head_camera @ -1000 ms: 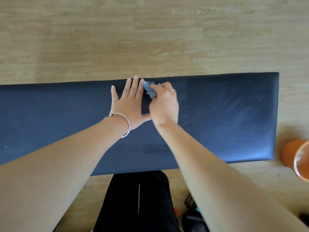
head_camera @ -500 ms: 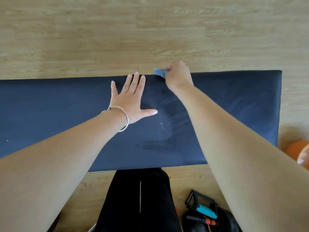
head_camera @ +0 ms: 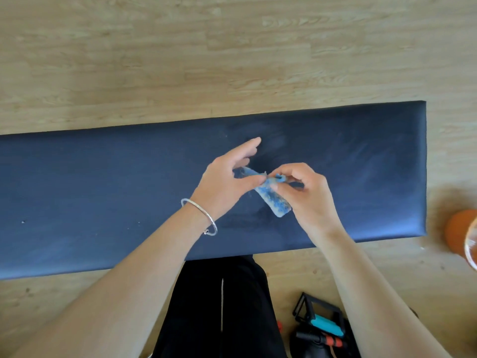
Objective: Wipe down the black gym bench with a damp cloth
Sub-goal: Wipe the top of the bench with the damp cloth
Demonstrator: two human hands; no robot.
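1. Bench [head_camera: 103, 202]: a long black padded top running from 9 o'clock across to about 3 o'clock, on a light wood floor [head_camera: 180, 60]. Its surface is matte, with pale smeared streaks near the far edge at 12 o'clock and toward the right end. A few small light specks sit on the left portion.
2. Bracelet [head_camera: 204, 215]: a thin silver ring round the left wrist, just left of centre.
3. Left hand [head_camera: 227, 182]: raised above the middle of the bench. The thumb and a fingertip pinch the cloth at its near side; the index finger points free toward 1 o'clock.
4. Cloth [head_camera: 271, 200]: a small blue piece, mottled with pale grey fluff, folded or rolled into a narrow strip. It is held between both hands above the bench centre, one end hanging toward 5 o'clock, the other showing at 11 o'clock behind the left fingers. Whether it is damp cannot be told.
5. Right hand [head_camera: 307, 195]: curled, fingertips gripping the upper middle of the cloth, right beside the left thumb.
6. Trousers [head_camera: 219, 306]: black, at 6 o'clock below the bench's near edge.
7. Black exercise gear [head_camera: 322, 329] with teal and orange parts lies on the floor at 5 o'clock.
8. Orange round object [head_camera: 459, 233]: at 3 o'clock, just beyond the bench's right end, cut off by the frame edge.
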